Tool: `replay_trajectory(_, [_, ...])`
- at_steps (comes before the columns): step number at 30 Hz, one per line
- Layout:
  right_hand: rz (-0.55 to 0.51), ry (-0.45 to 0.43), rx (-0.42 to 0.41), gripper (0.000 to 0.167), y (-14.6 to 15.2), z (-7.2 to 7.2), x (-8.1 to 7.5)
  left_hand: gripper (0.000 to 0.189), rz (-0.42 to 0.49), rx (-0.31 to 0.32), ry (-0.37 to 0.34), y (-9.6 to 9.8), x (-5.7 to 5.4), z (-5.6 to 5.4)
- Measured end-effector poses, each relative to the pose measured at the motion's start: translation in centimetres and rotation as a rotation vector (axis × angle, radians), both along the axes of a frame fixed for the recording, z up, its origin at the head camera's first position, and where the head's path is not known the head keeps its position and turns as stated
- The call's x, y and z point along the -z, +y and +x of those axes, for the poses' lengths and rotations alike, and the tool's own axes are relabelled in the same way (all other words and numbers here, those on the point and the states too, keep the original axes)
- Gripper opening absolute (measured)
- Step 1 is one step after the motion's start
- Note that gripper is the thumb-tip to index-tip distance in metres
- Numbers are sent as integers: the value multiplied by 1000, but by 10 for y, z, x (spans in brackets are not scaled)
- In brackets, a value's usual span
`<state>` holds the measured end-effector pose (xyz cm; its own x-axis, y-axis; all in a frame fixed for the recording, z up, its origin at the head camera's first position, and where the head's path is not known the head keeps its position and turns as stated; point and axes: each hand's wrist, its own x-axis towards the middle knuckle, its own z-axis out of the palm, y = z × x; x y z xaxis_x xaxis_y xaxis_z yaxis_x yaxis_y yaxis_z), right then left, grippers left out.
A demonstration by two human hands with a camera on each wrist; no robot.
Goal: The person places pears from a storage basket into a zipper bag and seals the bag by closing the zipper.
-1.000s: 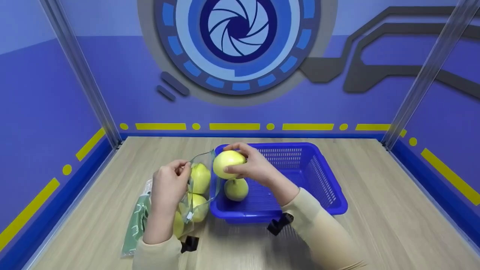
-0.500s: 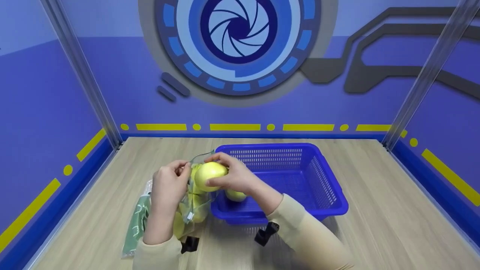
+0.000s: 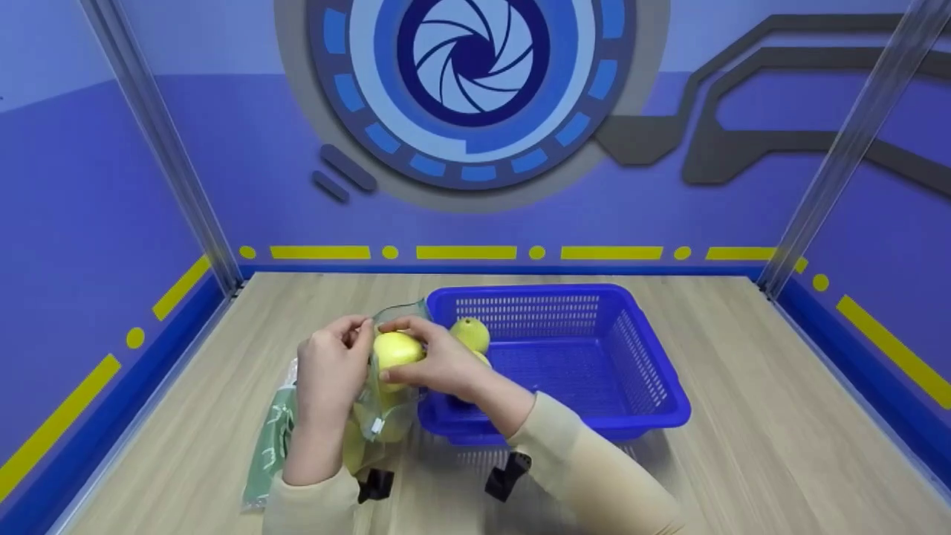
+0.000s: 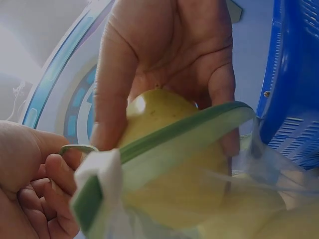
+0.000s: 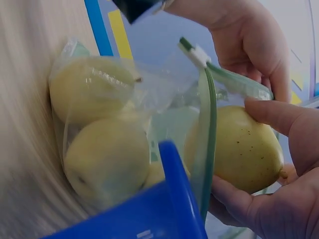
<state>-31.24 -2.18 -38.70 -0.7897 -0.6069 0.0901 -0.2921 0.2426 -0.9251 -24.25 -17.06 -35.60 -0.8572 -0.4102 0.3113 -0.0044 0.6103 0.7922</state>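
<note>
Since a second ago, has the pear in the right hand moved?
Yes. The pear in the right hand went left and down, away from the blue basket, to the bag mouth.

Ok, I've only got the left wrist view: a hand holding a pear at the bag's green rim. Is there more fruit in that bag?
Observer: Yes, the right wrist view shows two more pears inside the bag.
Operator: Anything in the basket?
Observer: The head view shows a loose pear in the blue basket.
Operator: Where's the bag lying?
Observer: On the wooden table, just left of the basket.
</note>
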Motion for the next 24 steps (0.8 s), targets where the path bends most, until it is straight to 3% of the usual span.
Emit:
replay_trajectory(7, [-40, -81, -52, 64, 1, 6, -6, 20, -16, -14, 73, -4, 1, 0])
replay_trajectory(17, [-55, -52, -15, 49, 13, -2, -9, 20, -17, -21, 130, -6, 2, -1])
replay_trajectory(24, [-35, -46, -28, 48, 20, -5, -10, 20, -14, -21, 121, -5, 1, -1])
